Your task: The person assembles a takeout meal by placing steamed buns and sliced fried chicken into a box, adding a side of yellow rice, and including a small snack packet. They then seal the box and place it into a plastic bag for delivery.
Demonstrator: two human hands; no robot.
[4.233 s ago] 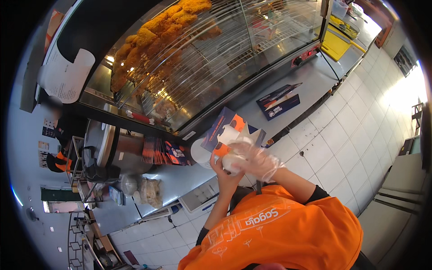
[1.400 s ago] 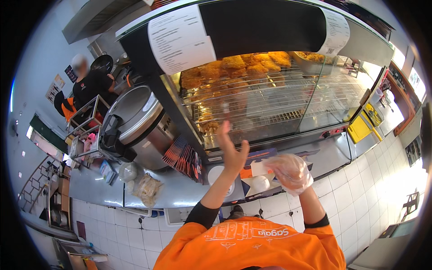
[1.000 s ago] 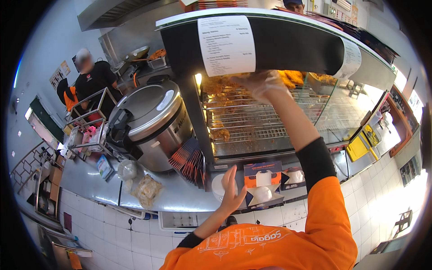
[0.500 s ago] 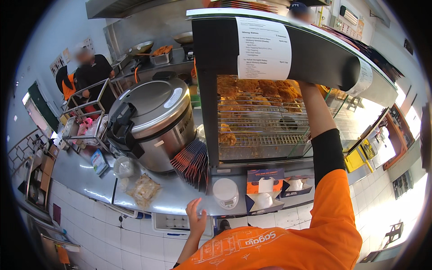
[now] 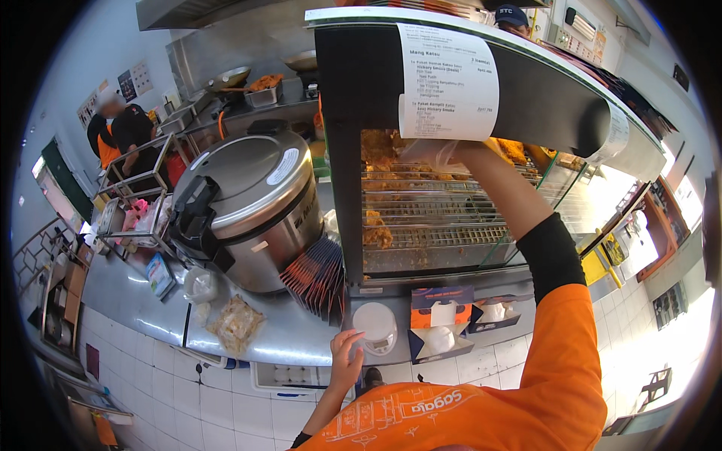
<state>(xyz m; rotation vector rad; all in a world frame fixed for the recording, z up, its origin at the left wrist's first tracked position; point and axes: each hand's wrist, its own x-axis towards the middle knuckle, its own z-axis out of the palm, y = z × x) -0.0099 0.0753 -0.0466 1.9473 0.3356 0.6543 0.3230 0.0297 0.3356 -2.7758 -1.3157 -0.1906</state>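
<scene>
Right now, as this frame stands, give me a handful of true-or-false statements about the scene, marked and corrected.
1. The right hand reaches into the glass warming cabinet. True.
2. Both hands are gloved. False: the left hand is bare.
3. The white kitchen scale stands left of both open takeaway boxes. True.
4. The steel rice cooker stands left of the cabinet. True.
5. Its lid is raised. False: the lid is shut.
6. Nobody else is visible. False: a person in black stands at upper left.

Fried pieces (image 5: 377, 234) golden-brown; scale (image 5: 374, 322) white; box (image 5: 442, 313) navy-orange.
</scene>
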